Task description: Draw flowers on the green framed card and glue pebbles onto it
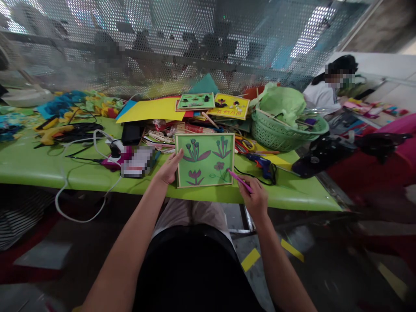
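Panel (208, 164) stands tilted toward you at the front edge of the table (299, 197); whether it rests there cannot be told. Your left hand (170, 168) grips its left side, thumb on the frame. Your right hand (255, 195) is closed around the pen (241, 181), tip beside the lower-right flower (219, 166); contact unconfirmed. Upper-left flower (194, 151), upper-right flower (222, 147) and lower-left flower (195, 175) appear coloured in. Lower-right has a purple bloom, but its leaf shows as thin green outline. Judged mostly done, with that leaf apparently left unfilled.
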A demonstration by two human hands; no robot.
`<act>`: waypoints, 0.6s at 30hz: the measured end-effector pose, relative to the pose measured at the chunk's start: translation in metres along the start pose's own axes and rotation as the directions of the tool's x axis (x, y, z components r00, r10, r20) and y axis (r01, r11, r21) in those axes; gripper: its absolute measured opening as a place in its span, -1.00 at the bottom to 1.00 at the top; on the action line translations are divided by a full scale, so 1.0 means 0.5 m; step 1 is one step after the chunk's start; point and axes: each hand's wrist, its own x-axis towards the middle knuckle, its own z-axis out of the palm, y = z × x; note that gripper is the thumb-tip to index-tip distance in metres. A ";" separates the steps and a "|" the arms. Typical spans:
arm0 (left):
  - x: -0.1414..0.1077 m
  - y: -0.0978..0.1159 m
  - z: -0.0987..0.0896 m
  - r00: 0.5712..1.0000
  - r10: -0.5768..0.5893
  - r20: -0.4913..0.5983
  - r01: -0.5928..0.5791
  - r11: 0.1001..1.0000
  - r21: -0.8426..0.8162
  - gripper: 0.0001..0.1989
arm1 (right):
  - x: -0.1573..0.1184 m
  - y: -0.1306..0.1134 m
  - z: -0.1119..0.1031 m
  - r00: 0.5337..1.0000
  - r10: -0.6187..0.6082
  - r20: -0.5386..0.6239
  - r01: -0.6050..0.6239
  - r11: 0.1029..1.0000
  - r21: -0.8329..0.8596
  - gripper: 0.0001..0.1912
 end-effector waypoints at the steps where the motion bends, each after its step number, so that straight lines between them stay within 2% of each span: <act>1: 0.000 0.000 0.000 1.000 0.000 0.000 0.000 1.000 0.002 -0.60 | 0.001 0.000 0.000 1.000 -0.002 0.001 0.002 1.000 0.002 -0.83; 6: 0.001 -0.001 -0.002 1.000 0.007 0.005 -0.007 1.000 0.009 -0.53 | 0.002 -0.002 -0.002 1.000 0.001 0.007 -0.001 1.000 0.004 -0.83; 18: -0.003 0.004 0.005 1.000 0.002 0.008 -0.002 1.000 0.018 -0.56 | 0.003 -0.006 -0.004 1.000 -0.010 0.001 0.010 1.000 0.014 -0.84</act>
